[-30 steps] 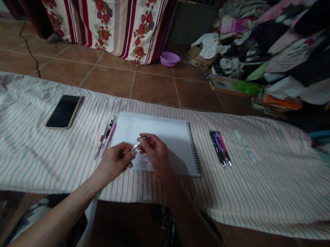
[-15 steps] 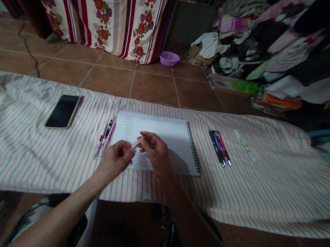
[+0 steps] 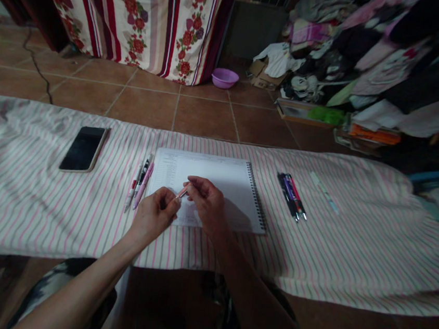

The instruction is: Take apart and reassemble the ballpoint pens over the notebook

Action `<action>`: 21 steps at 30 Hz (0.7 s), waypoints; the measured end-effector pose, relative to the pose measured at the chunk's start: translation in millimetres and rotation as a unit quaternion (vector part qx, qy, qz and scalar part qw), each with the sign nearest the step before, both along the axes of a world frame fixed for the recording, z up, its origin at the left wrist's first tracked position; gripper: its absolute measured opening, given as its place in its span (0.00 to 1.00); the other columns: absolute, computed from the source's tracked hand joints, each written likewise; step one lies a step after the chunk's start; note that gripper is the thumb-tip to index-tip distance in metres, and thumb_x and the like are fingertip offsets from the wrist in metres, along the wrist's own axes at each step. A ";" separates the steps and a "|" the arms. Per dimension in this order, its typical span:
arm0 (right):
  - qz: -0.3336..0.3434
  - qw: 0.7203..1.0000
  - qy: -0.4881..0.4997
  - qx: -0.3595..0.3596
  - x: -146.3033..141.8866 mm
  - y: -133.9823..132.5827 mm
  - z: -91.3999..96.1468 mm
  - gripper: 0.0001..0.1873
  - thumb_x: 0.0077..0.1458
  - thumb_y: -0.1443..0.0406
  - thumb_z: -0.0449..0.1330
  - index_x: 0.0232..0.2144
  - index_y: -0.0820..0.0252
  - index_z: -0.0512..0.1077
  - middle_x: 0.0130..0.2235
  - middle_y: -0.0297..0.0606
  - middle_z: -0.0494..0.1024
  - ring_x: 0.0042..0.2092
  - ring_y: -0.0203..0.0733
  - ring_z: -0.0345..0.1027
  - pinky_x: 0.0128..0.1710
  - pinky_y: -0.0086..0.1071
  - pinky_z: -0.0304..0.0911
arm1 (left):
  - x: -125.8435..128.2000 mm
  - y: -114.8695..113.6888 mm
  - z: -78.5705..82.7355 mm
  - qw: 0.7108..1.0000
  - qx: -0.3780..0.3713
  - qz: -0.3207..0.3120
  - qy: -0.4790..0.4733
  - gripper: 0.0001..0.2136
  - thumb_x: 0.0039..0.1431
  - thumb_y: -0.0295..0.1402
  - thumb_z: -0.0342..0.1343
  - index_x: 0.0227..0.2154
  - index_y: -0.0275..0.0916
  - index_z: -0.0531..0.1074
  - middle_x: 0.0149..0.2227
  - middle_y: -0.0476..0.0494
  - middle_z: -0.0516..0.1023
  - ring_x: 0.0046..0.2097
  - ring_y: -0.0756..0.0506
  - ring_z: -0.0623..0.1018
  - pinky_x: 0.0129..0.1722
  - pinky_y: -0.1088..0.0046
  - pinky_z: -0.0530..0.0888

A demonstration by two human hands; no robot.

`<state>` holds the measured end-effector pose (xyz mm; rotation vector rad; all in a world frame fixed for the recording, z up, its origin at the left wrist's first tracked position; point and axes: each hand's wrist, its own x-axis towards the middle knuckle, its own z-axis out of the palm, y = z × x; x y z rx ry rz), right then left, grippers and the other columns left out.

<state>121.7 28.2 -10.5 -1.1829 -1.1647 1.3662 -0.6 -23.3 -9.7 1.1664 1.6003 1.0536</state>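
A slim pinkish pen [image 3: 182, 191] slants between my two hands, above the page of a spiral-bound notebook [image 3: 236, 187]. My left hand [image 3: 155, 211] pinches its lower end between thumb and fingers. The upper end is in the fingertips of my right hand [image 3: 207, 199], which partly cover it. Just left of the notebook lie several pens, among them a pink pen [image 3: 144, 185] and a white pen with a red grip [image 3: 130, 197]. Right of the notebook, black, purple and pink pens [image 3: 293, 197] lie side by side.
A phone [image 3: 83, 148] lies on the striped cloth [image 3: 376, 244] at the left. The notebook's coil runs along its right side. Farther right is a pale ruler-like strip [image 3: 325, 191]. Beyond the cloth, a purple basin [image 3: 225, 78] stands on the tiled floor near a heap of clothes [image 3: 315, 33].
The pen between my hands has shifted very slightly, and a little more of its pink part shows. Everything else stays in place.
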 end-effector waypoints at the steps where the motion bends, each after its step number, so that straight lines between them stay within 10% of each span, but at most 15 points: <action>1: 0.001 1.000 -0.002 0.001 0.1 0.1 -0.3 0.14 0.43 0.61 0.61 0.34 0.62 0.71 0.31 0.39 0.77 0.28 0.35 0.68 0.27 0.29 0.65 | 0.5 0.0 -0.4 1.000 -0.001 0.003 -0.003 0.09 0.49 0.38 0.53 0.22 0.39 0.64 0.16 0.50 0.71 0.18 0.52 0.67 0.19 0.78 0.62; 21: 0.042 0.999 0.026 -0.017 1.2 -1.3 1.6 0.12 0.44 0.59 0.61 0.29 0.62 0.71 0.24 0.34 0.74 0.23 0.32 0.65 0.19 0.25 0.60 | 9.5 -3.4 10.2 0.992 0.039 0.028 0.120 0.07 0.49 0.36 0.51 0.22 0.38 0.68 0.20 0.50 0.69 0.24 0.50 0.69 0.24 0.75 0.65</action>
